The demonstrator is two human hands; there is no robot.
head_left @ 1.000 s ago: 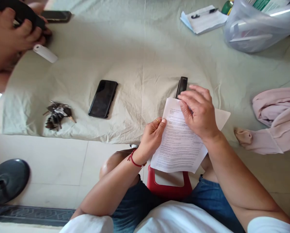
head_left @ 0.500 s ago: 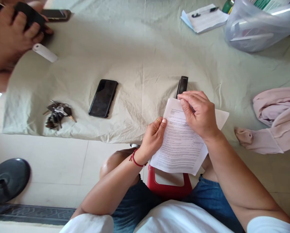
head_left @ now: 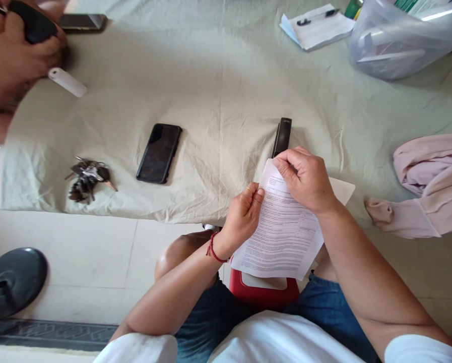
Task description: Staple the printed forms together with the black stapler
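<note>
Printed sheets of paper (head_left: 282, 232) slope from the table edge down over my lap, small lines of text facing up. My left hand (head_left: 244, 214), with a ring and a red cord at the wrist, pinches their left edge between thumb and fingers. At the top edge, my right hand (head_left: 305, 176) is closed on the paper near its upper left corner. A corner of paper sticks out to the right behind my right hand. Just beyond my right fingers lies a black stapler (head_left: 282, 137), its near end hidden by the hand and paper.
A black phone (head_left: 159, 153) and a bunch of keys (head_left: 88, 179) lie on the cloth-covered table (head_left: 210, 91). Pink cloth (head_left: 433, 186) is at the right. Back right are notepaper with a pen (head_left: 320, 27) and a plastic bag (head_left: 403, 45). Another person's hands (head_left: 21, 55) hold a dark object.
My right hand has drawn slightly toward me and left along the paper's top edge. The sheets have shifted a little down, with my left hand still pinching their edge.
</note>
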